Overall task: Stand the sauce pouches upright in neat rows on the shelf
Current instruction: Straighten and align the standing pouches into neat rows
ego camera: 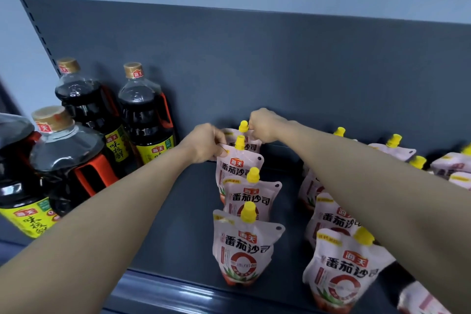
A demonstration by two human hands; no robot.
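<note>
White-and-red sauce pouches with yellow caps stand on a dark grey shelf [183, 232]. One row runs front to back in the middle: a front pouch [244, 247], a second [251, 199], a third [239, 164] and a rearmost pouch [246, 139] near the back panel. My left hand [204, 144] pinches the left top edges of the rear pouches; which one it grips I cannot tell. My right hand [265, 123] pinches the rearmost pouch's top beside its cap. A second row [341, 270] stands to the right, partly hidden by my right forearm.
Three dark soy sauce bottles [145, 115] with gold caps stand at the left, plus part of another at the frame edge. More pouches [393, 149] lie or lean at the back right. The shelf's front lip [163, 288] runs along the bottom.
</note>
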